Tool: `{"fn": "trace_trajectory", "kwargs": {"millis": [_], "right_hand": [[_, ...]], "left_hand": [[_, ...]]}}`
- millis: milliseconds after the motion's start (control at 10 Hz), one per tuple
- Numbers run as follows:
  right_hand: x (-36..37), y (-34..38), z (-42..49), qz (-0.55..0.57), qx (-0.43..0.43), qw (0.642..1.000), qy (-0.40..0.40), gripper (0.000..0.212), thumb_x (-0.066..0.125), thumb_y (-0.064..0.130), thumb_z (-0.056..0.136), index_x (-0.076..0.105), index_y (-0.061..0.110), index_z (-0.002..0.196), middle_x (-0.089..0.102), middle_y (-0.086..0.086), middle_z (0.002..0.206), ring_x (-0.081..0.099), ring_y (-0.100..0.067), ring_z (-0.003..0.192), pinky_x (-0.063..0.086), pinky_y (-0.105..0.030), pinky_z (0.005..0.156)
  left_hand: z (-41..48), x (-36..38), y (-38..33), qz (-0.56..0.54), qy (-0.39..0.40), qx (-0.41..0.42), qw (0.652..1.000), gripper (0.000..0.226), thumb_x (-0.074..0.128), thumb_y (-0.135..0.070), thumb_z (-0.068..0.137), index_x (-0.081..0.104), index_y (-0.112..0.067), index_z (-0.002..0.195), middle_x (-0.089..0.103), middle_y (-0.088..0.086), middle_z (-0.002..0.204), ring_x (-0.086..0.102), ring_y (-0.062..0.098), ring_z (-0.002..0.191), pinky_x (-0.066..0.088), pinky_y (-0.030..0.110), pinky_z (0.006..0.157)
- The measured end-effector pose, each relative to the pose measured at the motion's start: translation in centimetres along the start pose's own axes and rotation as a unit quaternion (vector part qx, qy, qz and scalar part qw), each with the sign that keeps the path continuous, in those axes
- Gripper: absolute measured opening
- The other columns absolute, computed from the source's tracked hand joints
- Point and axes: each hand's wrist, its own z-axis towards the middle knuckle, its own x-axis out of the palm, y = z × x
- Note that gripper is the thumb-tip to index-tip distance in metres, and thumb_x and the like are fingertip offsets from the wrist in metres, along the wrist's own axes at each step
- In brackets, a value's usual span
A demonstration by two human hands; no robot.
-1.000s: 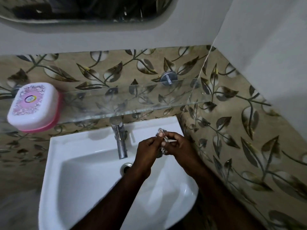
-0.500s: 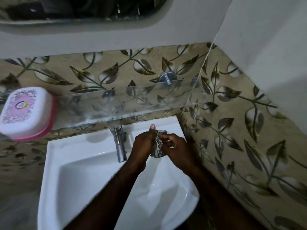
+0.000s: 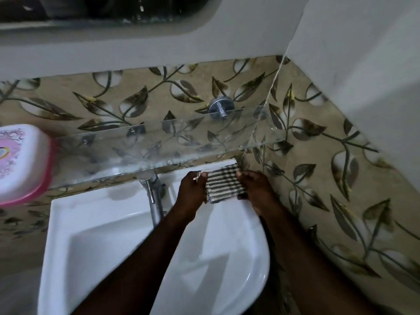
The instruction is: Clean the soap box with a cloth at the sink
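1. Soap box (image 3: 21, 160): white lid with a pink and purple pattern over a pink base. It stands closed at the far left, on the left end of the glass shelf (image 3: 159, 144), partly cut off by the picture's edge and well apart from both hands.
2. Cloth (image 3: 223, 184): a small piece striped dark and light, spread flat between the two hands over the far right corner of the sink (image 3: 91, 235), close to the tiled wall (image 3: 341, 178).
3. Left hand (image 3: 192, 189): its fingers (image 3: 202, 176) pinch the cloth's left edge, with the thumb on top.
4. Right hand (image 3: 256, 189): it grasps the cloth's right edge, the fingers curled over it.
5. Tap (image 3: 152, 192): a chrome spout rising from the sink's far rim, just left of the left hand. Whether water is running cannot be told.
6. The sink is white, set into the corner below the shelf.
7. A round metal bracket (image 3: 221, 108) fixes the shelf to the leaf-patterned tiles.
8. A mirror (image 3: 113, 10) hangs on the far wall above the tiles, its lower edge in view.
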Motion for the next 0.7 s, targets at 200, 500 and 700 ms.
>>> {"fn": "trace_trajectory", "kwargs": {"millis": [200, 500, 700], "right_hand": [[1.4, -1.0, 3.1, -0.286, -0.173, 0.928, -0.166, 0.020, 0.057, 0.018, 0.094, 0.066, 0.002, 0.102, 0.070, -0.016, 0.096, 0.068, -0.032, 0.090, 0.056, -0.035, 0.075], [2.5, -7.4, 3.4, -0.690, -0.295, 0.661, -0.017, 0.062, 0.033, 0.045, 0.090, 0.046, 0.016, 0.143, 0.046, -0.027, 0.144, 0.043, -0.043, 0.134, 0.032, -0.060, 0.110], [3.1, -6.6, 3.4, -0.661, -0.271, 0.700, 0.009, 0.064, 0.043, 0.043, 0.084, 0.053, 0.008, 0.136, 0.049, -0.031, 0.139, 0.047, -0.048, 0.129, 0.027, -0.059, 0.110]], "left_hand": [[2.4, 0.9, 0.3, 0.159, -0.099, 0.046, 0.981, 0.048, 0.058, -0.035, 0.095, 0.045, -0.008, 0.133, 0.067, 0.007, 0.092, 0.065, 0.032, 0.099, 0.053, 0.041, 0.086], [0.6, 1.1, 3.2, 0.385, -0.012, 0.168, 0.907, 0.031, 0.057, -0.013, 0.093, 0.058, 0.000, 0.121, 0.061, 0.023, 0.115, 0.054, 0.038, 0.111, 0.040, 0.037, 0.091], [-0.8, -0.4, 3.2, 0.416, 0.016, 0.201, 0.887, 0.040, 0.057, -0.018, 0.093, 0.053, -0.004, 0.130, 0.059, 0.019, 0.121, 0.053, 0.034, 0.114, 0.038, 0.035, 0.095]]}}
